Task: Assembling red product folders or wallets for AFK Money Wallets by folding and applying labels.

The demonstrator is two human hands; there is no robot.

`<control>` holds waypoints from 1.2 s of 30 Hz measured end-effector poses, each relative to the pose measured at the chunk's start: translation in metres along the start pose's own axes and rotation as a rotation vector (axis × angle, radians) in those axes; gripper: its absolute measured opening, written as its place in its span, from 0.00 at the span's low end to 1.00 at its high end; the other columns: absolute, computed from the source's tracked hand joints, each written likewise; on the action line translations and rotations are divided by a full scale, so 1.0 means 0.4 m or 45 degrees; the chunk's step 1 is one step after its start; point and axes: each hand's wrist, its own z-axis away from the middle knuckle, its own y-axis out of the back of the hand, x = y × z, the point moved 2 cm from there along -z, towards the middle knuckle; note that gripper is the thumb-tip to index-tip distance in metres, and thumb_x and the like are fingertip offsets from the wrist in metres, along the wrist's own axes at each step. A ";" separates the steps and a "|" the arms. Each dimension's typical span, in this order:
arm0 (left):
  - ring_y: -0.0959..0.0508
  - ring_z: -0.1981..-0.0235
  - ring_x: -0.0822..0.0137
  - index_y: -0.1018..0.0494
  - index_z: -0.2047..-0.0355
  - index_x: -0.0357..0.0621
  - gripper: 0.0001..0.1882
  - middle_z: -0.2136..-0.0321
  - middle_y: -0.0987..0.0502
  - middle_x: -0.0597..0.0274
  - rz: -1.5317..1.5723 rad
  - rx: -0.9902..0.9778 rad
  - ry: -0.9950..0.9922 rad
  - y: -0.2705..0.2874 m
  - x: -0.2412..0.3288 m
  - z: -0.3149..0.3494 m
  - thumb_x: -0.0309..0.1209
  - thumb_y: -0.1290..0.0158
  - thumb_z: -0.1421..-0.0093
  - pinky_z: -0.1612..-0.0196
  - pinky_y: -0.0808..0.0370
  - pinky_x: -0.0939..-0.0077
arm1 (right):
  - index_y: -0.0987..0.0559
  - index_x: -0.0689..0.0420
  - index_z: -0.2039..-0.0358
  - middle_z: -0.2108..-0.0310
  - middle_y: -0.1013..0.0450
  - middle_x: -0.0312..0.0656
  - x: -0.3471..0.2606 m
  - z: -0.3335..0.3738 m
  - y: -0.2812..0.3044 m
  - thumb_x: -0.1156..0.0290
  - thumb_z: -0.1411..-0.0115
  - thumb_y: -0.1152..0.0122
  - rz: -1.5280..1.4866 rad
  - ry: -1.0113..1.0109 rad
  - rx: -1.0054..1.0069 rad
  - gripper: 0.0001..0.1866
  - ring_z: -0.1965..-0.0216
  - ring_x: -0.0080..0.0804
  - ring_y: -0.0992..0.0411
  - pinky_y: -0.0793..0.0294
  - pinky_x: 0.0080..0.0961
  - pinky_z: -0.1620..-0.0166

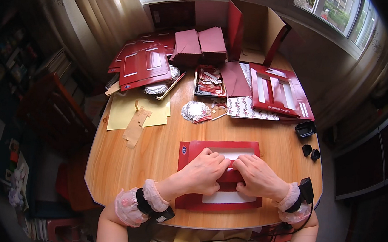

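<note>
A flat red cardboard packaging blank [193,204] with two long white window areas lies in front of me on the wooden table. My left hand [206,168] is closed over its middle, thumb and fingers pinched near the strip between the windows. Close beside it, my right hand [258,176] is also closed, with its fingertips on the same strip. The two sets of fingertips nearly meet there. Whether a small piece sits between them is hidden by the fingers. Both wrists wear pale pink frilled cuffs and black straps.
Beyond the blank lie silver foil round stickers [196,111], a tray of small strips [209,80] and yellow sheets [158,112] with brown tape. Red blanks [145,65], pink envelope stacks [212,40] and an open carton [254,42] stand farther back. Black plastic pieces [305,129] sit at right.
</note>
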 end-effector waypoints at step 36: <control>0.26 0.63 0.49 0.35 0.60 0.35 0.23 0.62 0.32 0.49 0.120 0.056 -0.028 0.016 -0.001 0.007 0.23 0.42 0.58 0.56 0.27 0.60 | 0.27 0.59 0.64 0.63 0.35 0.48 0.002 0.001 -0.022 0.76 0.59 0.38 0.032 0.088 -0.092 0.18 0.61 0.43 0.32 0.28 0.37 0.58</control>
